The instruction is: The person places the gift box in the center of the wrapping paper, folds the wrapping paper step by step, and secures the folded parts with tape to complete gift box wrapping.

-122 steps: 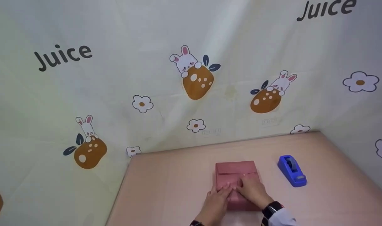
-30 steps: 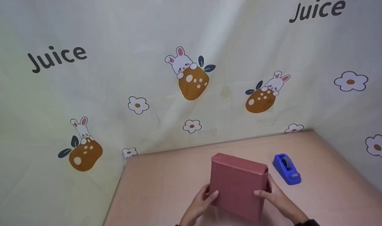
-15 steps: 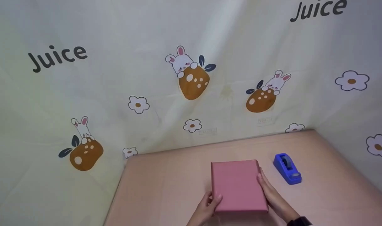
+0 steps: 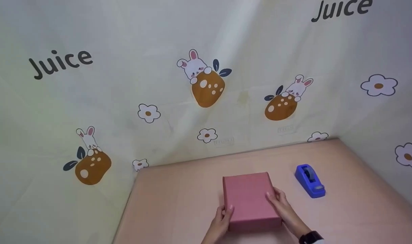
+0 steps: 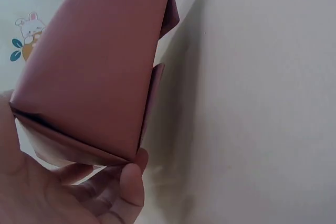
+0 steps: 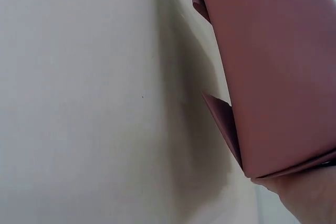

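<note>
A box wrapped in dusty-pink paper (image 4: 248, 196) is held between both hands, its smooth broad face up. My left hand (image 4: 221, 222) grips its near left edge, thumb on the upper face and fingers at the side. On the opposite side my right hand (image 4: 282, 205) grips the right edge, thumb also on top. In the left wrist view the wrapped box (image 5: 100, 61) stands clear of the table above its shadow, and loose paper flaps (image 5: 152, 95) stick out from its underside. A folded flap (image 6: 224, 124) also juts from the underside in the right wrist view.
A blue tape dispenser (image 4: 310, 181) stands on the light pinkish table (image 4: 172, 200), right of the box. Behind and at both sides hangs a pale curtain (image 4: 151, 74) printed with rabbits, fruit and flowers.
Earlier the box lay with its paper flap up under both hands. It has since been lifted and turned smooth face up. In the last half second it shifted slightly left and tilted.
</note>
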Demonstrator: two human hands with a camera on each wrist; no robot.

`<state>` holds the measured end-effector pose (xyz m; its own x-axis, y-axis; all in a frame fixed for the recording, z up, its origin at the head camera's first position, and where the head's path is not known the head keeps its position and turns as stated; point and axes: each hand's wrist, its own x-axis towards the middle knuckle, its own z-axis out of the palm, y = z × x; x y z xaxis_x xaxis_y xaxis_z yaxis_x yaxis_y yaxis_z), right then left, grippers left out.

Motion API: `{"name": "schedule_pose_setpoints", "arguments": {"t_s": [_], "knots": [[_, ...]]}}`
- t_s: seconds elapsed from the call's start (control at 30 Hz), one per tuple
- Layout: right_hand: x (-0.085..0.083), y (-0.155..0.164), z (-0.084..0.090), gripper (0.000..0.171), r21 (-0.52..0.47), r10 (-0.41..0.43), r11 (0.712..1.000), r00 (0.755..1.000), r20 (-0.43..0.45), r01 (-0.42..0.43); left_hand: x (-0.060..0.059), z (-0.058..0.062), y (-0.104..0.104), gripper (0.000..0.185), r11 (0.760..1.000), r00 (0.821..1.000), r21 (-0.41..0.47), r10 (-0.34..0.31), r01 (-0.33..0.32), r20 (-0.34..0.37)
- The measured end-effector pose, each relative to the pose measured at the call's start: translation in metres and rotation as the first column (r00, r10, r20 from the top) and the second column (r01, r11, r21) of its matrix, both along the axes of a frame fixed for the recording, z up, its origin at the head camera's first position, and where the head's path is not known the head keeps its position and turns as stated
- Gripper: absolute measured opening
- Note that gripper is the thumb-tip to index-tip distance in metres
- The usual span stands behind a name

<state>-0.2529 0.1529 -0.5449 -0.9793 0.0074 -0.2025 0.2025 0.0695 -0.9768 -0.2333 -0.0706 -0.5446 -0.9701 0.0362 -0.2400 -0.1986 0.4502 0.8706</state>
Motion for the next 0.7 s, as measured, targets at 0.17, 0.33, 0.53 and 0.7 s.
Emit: {"name": "schedule_pose_setpoints", "arguments": {"t_s": [0.17,0.33,0.53,0.7], "knots": [[-0.005,-0.002,-0.008,0.081,-0.007,-0.022,1.000,0.999,0.030,0.022,-0.004,-0.008,-0.007,0.069,0.998,0.995,0.038,-0.049,0.053,-0.081],[-0.006,0.000,-0.017,0.089,-0.011,-0.018,1.000,0.995,0.101,0.019,-0.005,-0.017,-0.011,0.067,0.992,0.987,0.061,-0.104,0.112,-0.121],[-0.004,0.002,-0.024,0.089,0.014,-0.008,1.000,0.995,0.103,0.007,-0.006,-0.027,-0.017,0.060,0.975,0.983,0.145,-0.157,0.170,-0.094],[-0.003,0.006,-0.027,0.095,-0.035,0.067,0.997,0.988,0.137,-0.063,-0.007,-0.029,-0.016,0.063,0.977,0.993,0.179,-0.113,0.119,-0.042]]}}
